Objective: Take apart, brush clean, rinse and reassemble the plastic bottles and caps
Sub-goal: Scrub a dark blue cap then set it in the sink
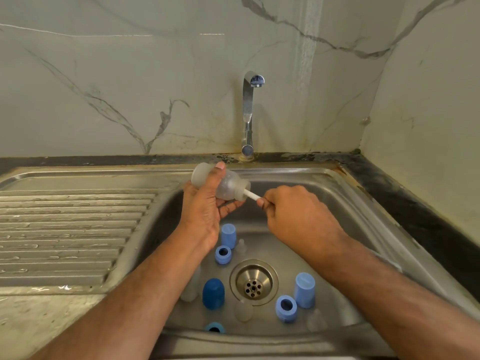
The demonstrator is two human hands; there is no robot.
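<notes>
Head view, frosted translucent bottle [228, 184] tilted sideways, white brush handle [251, 195] in its mouth

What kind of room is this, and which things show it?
Most likely a home kitchen. A steel sink with a ribbed draining board is set in a dark counter, a chrome tap stands behind it, and marble-look panels cover the walls.

Both bare forearms reaching forward, left hand [205, 203] raised with thumb up and fingers curled in a grip, right hand [293, 211] fisted, knuckles up, pinching
</notes>
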